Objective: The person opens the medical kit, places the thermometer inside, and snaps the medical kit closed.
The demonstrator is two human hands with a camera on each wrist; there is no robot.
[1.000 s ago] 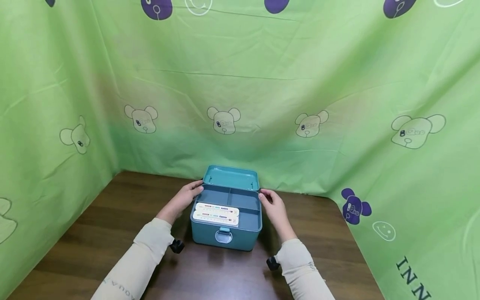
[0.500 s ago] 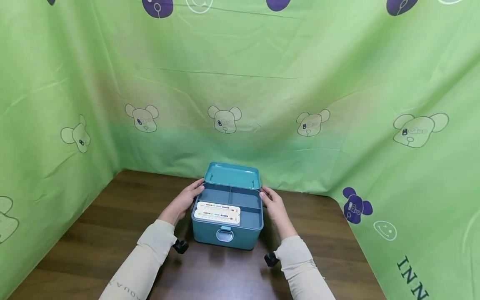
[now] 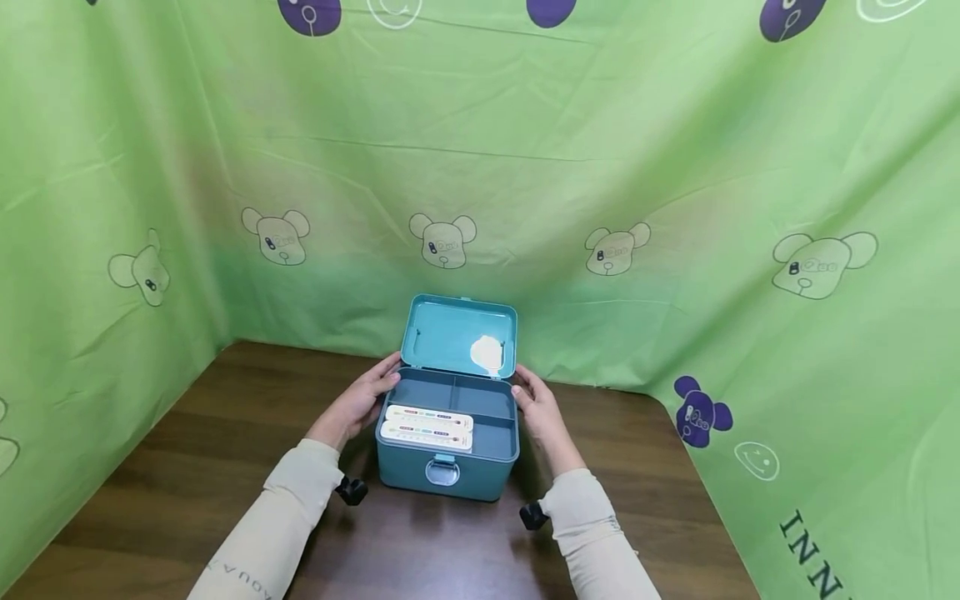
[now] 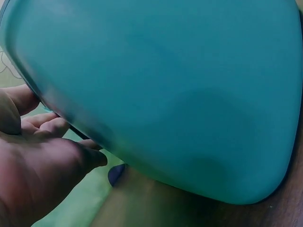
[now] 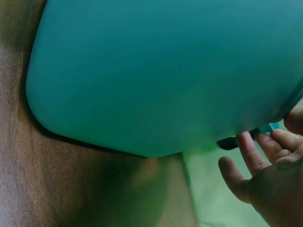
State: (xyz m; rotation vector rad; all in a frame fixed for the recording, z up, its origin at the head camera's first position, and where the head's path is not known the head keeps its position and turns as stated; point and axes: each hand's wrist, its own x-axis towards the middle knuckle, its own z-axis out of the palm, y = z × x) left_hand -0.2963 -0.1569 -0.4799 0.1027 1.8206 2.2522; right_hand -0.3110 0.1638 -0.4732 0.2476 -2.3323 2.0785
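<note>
A teal storage box (image 3: 450, 479) stands on the table with its lid (image 3: 446, 333) hinged up at the back, and light glares off the lid's inside. At the box's back left corner is my left hand (image 3: 358, 404), thumb by the rim and fingers bent behind the lid. My right hand (image 3: 542, 408) mirrors it at the back right corner. The left wrist view has the left hand (image 4: 42, 165) beside the box's side wall (image 4: 189, 94). In the right wrist view, the right hand's fingers (image 5: 253, 153) reach behind the far edge. Fingertips behind the lid are hidden in the head view.
Two white printed flat cases (image 3: 427, 427) lie in the box's divided tray (image 3: 491, 437), in its front left part. A metal-ringed clasp (image 3: 442, 471) is on the box front. A green bear-print cloth (image 3: 525, 167) hangs round the wooden table (image 3: 420, 550).
The lid has swung up from leaning far back to a steeper stand. Both hands have stayed at the back corners and moved slightly with it. The cases have not moved in the tray.
</note>
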